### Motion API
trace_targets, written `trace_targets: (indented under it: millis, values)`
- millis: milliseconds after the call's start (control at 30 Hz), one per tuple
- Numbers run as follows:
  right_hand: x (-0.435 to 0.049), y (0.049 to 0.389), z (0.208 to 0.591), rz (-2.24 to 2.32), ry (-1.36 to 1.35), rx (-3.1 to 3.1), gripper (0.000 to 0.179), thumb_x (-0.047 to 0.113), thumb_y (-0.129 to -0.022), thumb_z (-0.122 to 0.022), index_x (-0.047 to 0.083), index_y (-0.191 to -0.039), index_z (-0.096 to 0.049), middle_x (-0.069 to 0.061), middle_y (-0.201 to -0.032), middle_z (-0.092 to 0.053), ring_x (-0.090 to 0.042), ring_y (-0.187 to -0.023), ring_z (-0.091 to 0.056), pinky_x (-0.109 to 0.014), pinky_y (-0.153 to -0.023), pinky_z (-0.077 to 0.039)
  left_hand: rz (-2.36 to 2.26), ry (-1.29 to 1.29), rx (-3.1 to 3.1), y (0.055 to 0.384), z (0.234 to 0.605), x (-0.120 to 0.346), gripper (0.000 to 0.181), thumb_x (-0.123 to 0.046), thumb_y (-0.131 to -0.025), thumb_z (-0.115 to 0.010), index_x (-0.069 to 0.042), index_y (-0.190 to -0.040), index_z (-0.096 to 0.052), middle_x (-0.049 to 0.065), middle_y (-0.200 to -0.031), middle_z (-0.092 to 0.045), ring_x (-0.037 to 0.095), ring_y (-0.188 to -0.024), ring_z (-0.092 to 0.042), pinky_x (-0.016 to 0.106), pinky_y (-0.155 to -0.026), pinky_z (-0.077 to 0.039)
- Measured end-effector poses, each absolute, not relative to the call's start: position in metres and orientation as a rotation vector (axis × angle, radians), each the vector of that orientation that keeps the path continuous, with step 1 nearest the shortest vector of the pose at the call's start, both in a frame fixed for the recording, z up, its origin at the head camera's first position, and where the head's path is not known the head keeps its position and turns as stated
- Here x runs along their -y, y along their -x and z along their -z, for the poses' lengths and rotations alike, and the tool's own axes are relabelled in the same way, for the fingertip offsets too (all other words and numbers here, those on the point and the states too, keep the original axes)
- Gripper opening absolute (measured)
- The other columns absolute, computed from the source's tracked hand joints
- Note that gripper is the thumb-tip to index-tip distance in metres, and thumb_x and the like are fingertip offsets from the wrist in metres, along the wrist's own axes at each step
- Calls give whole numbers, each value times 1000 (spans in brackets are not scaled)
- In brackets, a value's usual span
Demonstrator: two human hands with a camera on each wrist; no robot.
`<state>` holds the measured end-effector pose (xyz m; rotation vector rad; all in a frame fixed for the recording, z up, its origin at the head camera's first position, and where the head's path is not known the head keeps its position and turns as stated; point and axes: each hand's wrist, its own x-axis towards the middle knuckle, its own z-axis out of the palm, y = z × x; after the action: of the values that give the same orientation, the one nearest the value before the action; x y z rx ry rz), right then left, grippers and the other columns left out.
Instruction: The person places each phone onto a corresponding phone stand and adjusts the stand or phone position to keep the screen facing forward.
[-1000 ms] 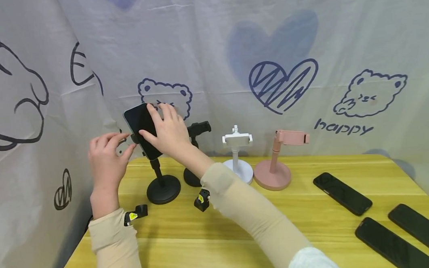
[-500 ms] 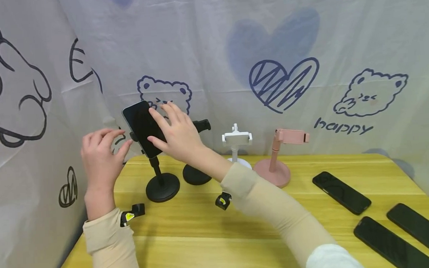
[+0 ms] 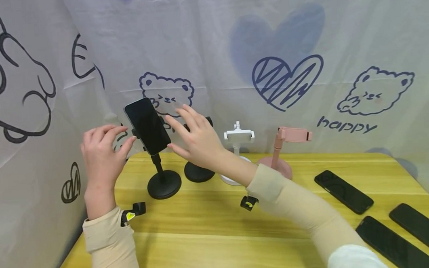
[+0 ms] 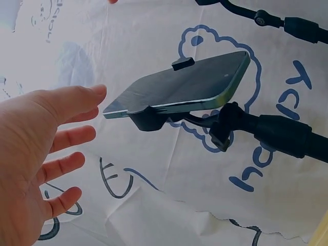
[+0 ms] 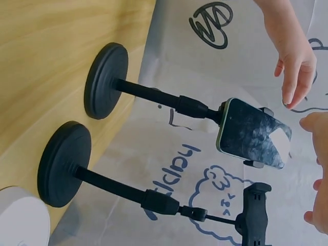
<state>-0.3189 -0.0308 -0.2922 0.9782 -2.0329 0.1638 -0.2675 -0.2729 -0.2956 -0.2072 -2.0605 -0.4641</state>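
Observation:
A dark-screened phone (image 3: 148, 127) sits tilted in the clamp of a black phone stand (image 3: 164, 184) at the left of the table. Small clamp grips hold its two long edges in the left wrist view, where the clamp (image 4: 148, 119) shows below it. My left hand (image 3: 103, 158) is just left of the phone, fingers loosely bent, with a gap between thumb and phone in the left wrist view. To the phone's right, my right hand (image 3: 202, 142) has its fingers spread and holds nothing. The right wrist view shows both hands apart from the phone (image 5: 251, 134).
Right of it stand a second black stand (image 3: 199, 172), partly behind my right hand, a white stand (image 3: 239, 136) and a pink stand (image 3: 295, 135). Several phones, one a black phone (image 3: 344, 192), lie at the table's right. A patterned cloth (image 3: 224, 40) hangs behind.
My right hand has come away from the phone screen and moved right. My left hand has drawn slightly left from the clamp's side. The phone stays in the stand.

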Motion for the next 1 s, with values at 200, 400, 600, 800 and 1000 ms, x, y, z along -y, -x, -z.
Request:
trace_targets:
  millis: [200, 400, 600, 800, 1000]
  values:
    - [12, 308, 296, -175, -1037, 1990, 61, 48, -92, -60, 14, -141, -50, -17, -143, -46, -33, -142, -34, -44, -114, -35, 478, 219, 2069, 264, 292, 268, 30, -19, -83, -77, -5, -109, -72, 18, -113, -67, 41, -109, -50, 58, -95, -35]
    - [-5, 296, 298, -186, -1071, 1958, 62, 47, -90, -64, 14, -141, -50, -18, -143, -46, -33, -142, -34, -45, -115, -34, 451, 251, 2040, 259, 288, 261, 29, -20, -83, -78, -5, -108, -72, 18, -111, -67, 41, -107, -50, 57, -90, -36]
    - [-22, 287, 301, -229, -1076, 1945, 63, 43, -88, -68, 13, -140, -50, -19, -143, -46, -34, -143, -33, -46, -115, -33, 397, 312, 2029, 256, 285, 253, 30, -24, -84, -76, -5, -108, -72, 18, -109, -68, 39, -103, -51, 55, -86, -37]
    - [-39, 278, 304, -220, -1071, 1929, 63, 43, -87, -68, 12, -139, -51, -21, -141, -48, -36, -140, -36, -47, -115, -34, 379, 353, 2007, 255, 283, 244, 30, -24, -83, -77, -6, -107, -72, 17, -109, -68, 39, -102, -51, 55, -83, -38]
    - [-59, 267, 309, -231, -1073, 1941, 63, 43, -88, -65, 11, -139, -51, -21, -142, -47, -37, -142, -34, -49, -114, -34, 354, 391, 2013, 253, 282, 236, 30, -26, -84, -76, -7, -107, -72, 15, -108, -68, 37, -102, -52, 54, -84, -39]
